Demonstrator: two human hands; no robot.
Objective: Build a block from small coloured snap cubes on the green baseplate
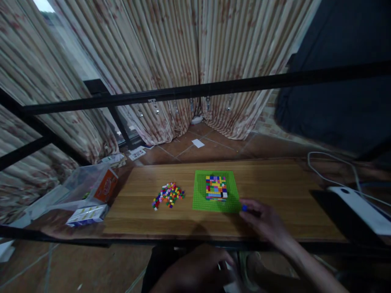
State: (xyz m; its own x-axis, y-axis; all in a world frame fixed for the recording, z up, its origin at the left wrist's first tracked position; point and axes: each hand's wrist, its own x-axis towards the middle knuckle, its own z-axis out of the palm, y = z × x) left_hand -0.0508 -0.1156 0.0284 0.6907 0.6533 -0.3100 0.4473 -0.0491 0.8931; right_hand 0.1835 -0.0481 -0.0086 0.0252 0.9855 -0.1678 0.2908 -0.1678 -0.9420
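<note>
Just off the right edge of the green baseplate (200, 203), my right hand (264, 217) pinches a small blue brick (244, 208) between thumb and fingers. A multicoloured block of stacked bricks (216, 188) rises from the middle of the plate. To the left, on the bare wood, lies a loose pile of small bricks (169, 194) in many colours. My left hand (210, 260) hangs low in front of the table edge, over my lap. It is dark and smeared, so its fingers cannot be read.
The wooden table (275, 179) holds the plate and bricks. At its left stand a clear plastic bin (82, 183) with an orange box (106, 186), and a white-and-purple carton (87, 215). On the right are a black mat (342, 215), a white device (363, 207) and a cable (332, 179). A black rail (183, 93) crosses behind.
</note>
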